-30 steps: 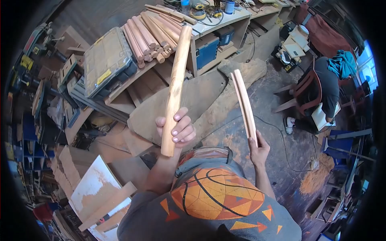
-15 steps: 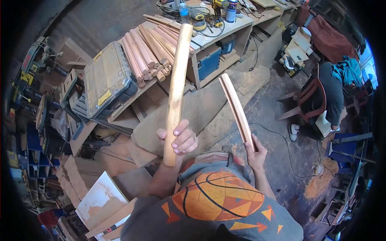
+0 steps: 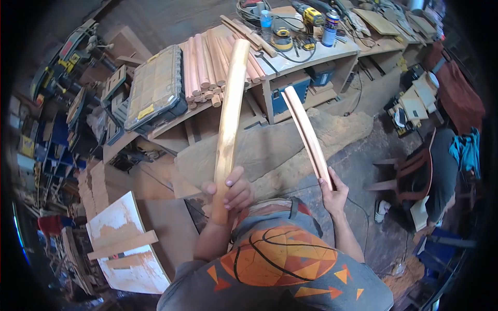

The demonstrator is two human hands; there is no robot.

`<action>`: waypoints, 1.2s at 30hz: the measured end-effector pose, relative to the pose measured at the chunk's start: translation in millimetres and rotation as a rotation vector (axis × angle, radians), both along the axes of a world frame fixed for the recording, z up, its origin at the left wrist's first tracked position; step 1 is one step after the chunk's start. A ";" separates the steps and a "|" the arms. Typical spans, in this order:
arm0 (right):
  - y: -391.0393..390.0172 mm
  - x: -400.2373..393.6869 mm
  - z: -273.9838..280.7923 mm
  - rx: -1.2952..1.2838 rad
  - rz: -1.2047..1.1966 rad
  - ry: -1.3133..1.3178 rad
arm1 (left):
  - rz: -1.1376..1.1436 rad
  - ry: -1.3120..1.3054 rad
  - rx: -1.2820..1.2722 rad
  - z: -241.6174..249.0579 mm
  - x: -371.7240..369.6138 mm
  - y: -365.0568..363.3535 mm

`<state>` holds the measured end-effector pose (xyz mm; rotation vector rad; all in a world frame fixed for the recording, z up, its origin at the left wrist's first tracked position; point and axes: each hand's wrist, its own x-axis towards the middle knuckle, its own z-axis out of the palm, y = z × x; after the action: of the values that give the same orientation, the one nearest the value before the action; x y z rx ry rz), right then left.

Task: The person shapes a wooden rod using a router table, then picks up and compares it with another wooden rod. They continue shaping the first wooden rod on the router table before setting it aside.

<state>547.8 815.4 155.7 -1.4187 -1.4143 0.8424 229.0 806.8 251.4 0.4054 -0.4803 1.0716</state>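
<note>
My left hand (image 3: 236, 191) is closed around the lower part of a rounded wooden rod (image 3: 233, 103), which stands nearly upright in front of me. The rod has a smooth, yellowish-brown face. My right hand (image 3: 333, 191) grips the bottom end of a thinner, pale wooden piece (image 3: 307, 132) with a groove running along its length. That piece leans to the left at its top. The two pieces are apart from each other, held above the floor at about waist height.
A stack of round wooden rods (image 3: 207, 65) lies on the workbench beside a dusty organizer case (image 3: 155, 88). Further right are a drill (image 3: 310, 18), a spray can (image 3: 330, 28) and a water bottle (image 3: 266, 23). A large wood slab (image 3: 270, 135) lies below. A person sits on a chair (image 3: 417, 173) at right.
The view has shifted, so the bench sits further right and lower in the frame. Both hands keep their hold on the two wooden pieces.
</note>
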 end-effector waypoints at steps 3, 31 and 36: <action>23.6 9.3 2.1 -0.004 0.081 0.046 | 0.071 0.042 -0.010 5.2 11.8 -15.2; -192.4 -290.2 42.2 -0.105 0.810 0.239 | 1.933 2.890 -0.838 -12.4 -95.2 -526.6; -231.9 -320.1 79.3 -0.197 0.966 0.220 | 1.942 2.972 -0.654 -4.3 -128.1 -576.1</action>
<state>227.7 583.5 235.0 -0.6700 -1.8740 1.7138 100.9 230.8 247.1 -0.9108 -2.4422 -0.5383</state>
